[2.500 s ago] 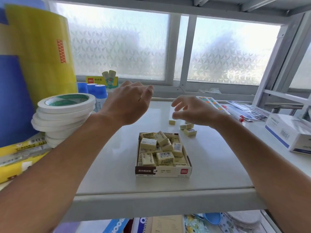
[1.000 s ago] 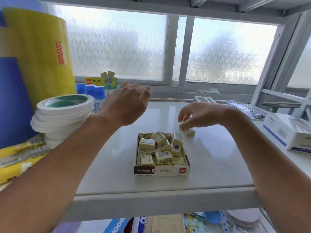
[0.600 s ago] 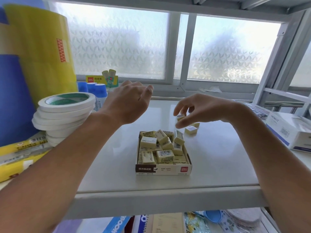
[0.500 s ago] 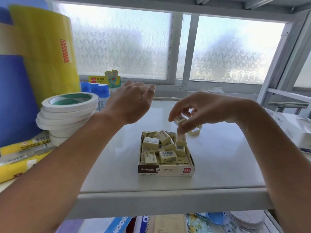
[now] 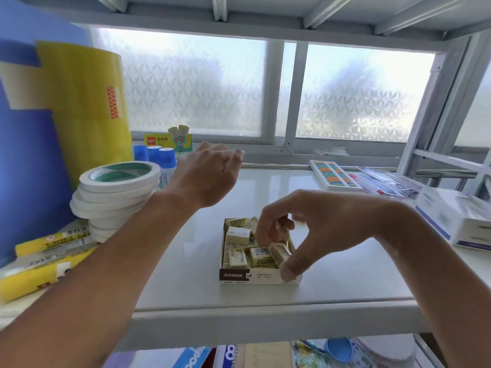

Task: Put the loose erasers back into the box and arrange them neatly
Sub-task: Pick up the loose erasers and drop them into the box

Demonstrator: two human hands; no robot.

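A glossy white shelf [image 5: 186,261] under a frosted, patterned window [image 5: 196,83] carries a small cardboard box [image 5: 255,278] near its front edge, heaped untidily with cream block erasers [image 5: 237,235]. The right hand [image 5: 313,229] hovers over the box's right side, thumb and fingers curled around one eraser [image 5: 279,252], while the left hand [image 5: 207,179] hangs above the shelf farther back, loosely curled and holding nothing. Stacked white tape rolls [image 5: 117,192] and yellow packets [image 5: 39,272] crowd the left edge, a white carton [image 5: 457,219] the right, leaving bare surface around the box.
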